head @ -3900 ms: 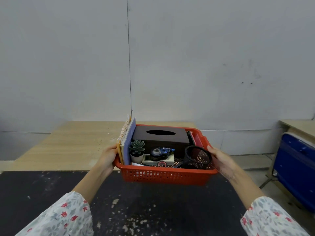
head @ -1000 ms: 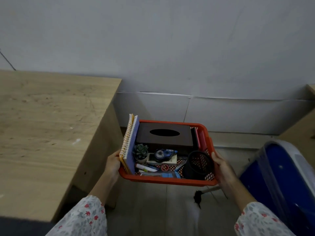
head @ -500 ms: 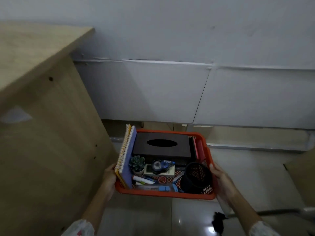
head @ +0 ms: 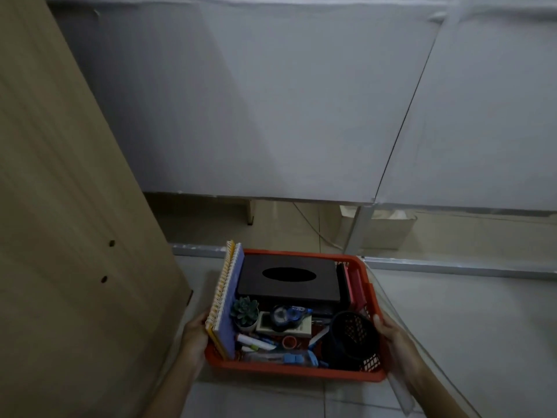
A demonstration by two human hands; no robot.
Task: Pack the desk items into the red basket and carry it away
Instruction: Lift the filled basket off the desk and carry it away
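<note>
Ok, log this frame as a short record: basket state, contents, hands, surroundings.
basket: red basket, packed, held low above the floor
left hand: grips the basket's left side
right hand: grips the right side
contents: spiral notebook upright at left; black tissue box at back; small succulent; tape dispenser; black mesh pen cup front right; pens at front
surroundings: wooden desk panel at left; grey wall panels ahead; tiled floor
</note>
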